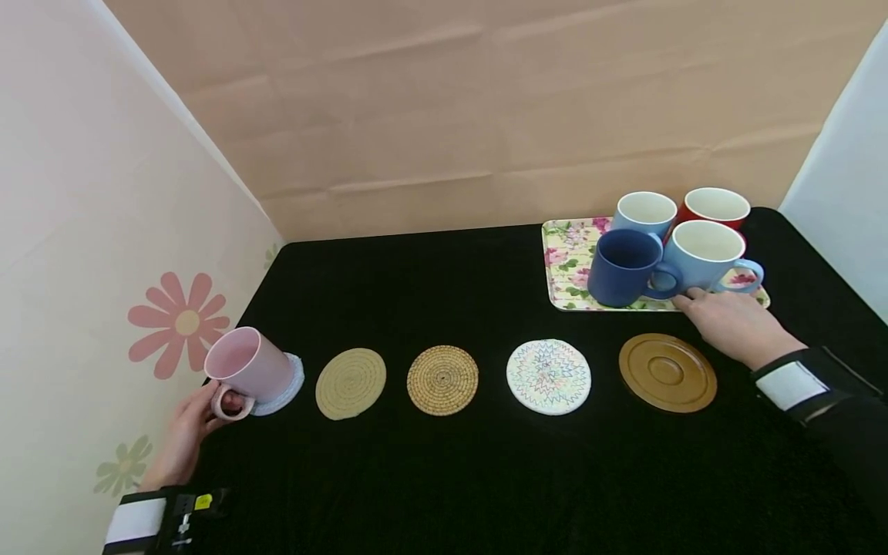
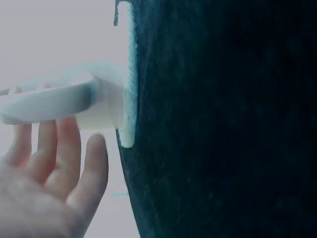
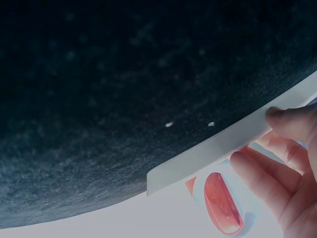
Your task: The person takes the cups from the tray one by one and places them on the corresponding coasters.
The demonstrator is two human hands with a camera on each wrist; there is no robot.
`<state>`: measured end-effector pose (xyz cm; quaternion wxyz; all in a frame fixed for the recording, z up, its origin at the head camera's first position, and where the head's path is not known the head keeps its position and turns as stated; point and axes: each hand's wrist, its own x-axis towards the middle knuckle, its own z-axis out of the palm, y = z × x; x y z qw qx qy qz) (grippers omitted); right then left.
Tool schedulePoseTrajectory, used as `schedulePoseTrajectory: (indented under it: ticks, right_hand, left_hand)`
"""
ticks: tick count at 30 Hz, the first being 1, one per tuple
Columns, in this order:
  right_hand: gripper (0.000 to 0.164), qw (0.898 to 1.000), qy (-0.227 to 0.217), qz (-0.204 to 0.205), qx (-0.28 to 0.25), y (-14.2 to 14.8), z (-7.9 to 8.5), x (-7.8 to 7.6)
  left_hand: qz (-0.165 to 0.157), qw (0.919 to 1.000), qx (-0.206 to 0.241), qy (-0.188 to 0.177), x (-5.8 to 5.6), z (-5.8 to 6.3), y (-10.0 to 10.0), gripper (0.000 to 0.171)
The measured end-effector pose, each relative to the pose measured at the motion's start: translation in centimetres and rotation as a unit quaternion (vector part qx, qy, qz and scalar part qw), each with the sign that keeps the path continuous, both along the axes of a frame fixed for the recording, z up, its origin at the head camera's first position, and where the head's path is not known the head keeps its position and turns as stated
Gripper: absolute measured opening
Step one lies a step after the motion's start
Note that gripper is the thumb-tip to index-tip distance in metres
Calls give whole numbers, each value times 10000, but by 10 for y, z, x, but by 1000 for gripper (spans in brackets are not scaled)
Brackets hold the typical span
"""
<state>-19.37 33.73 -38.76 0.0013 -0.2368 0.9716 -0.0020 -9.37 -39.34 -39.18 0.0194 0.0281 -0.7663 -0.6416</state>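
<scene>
In the head view my left hand (image 1: 190,432) is at the handle of a pink mug (image 1: 260,366), which stands upright on a pale blue-white coaster (image 1: 294,385) at the far left. Its fingers (image 2: 67,153) reach up loosely behind the handle, and one shows through the loop. My right hand (image 1: 735,324) rests at the front edge of a floral tray (image 1: 567,281), close to the base of a light blue mug (image 1: 701,258). In the right wrist view the thumb lies against the white rim, with straight fingers (image 3: 262,181) just over it.
Beside that mug on the tray stand a dark blue mug (image 1: 620,270), a second light blue mug (image 1: 641,212) and a red mug (image 1: 718,204). A beige coaster (image 1: 351,383), a woven coaster (image 1: 442,380), a patterned white coaster (image 1: 548,376) and a brown coaster (image 1: 667,372) lie across the black table.
</scene>
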Motion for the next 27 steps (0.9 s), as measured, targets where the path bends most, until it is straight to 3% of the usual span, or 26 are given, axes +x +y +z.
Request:
schedulePoseTrajectory:
  ticks: [3,5,7,9,10,12,14,18,22,27]
  right_hand:
    - [20,10000,32,5,16,0,0,-1]
    - [20,10000,55,9,20,-1,0,-1]
    - [19,10000,64,13,16,-2,0,-1]
    - [18,10000,53,0,-8,-2,0,0]
    - [18,10000,57,-6,-15,-3,0,0]
    - [18,10000,26,-9,-19,-2,1,0]
    - [18,10000,24,-7,-8,-2,0,1]
    - [17,10000,-14,-6,-1,1,1,0]
    - [4,9996,71,-124,-234,4,4,0]
    - [16,9930,-58,-636,-991,4,12,1]
  left_hand:
    - [1163,9927,-92,296,-1,4,7,36]
    - [2020,9769,-278,641,-1,8,14,37]
    - [2723,9558,-404,1033,-2,15,22,37]
    - [3101,9368,-664,1476,-4,23,32,35]
    - [3114,9322,-829,1651,-5,27,37,35]
    - [3009,9274,-993,1987,-9,36,50,34]
    - [2720,9284,-1119,2272,-15,44,64,31]
    - [1881,9404,-1174,2579,-29,55,95,27]
    - [732,9589,-1154,2486,-46,62,127,22]
    - [-426,9638,-1529,2142,-68,66,159,21]
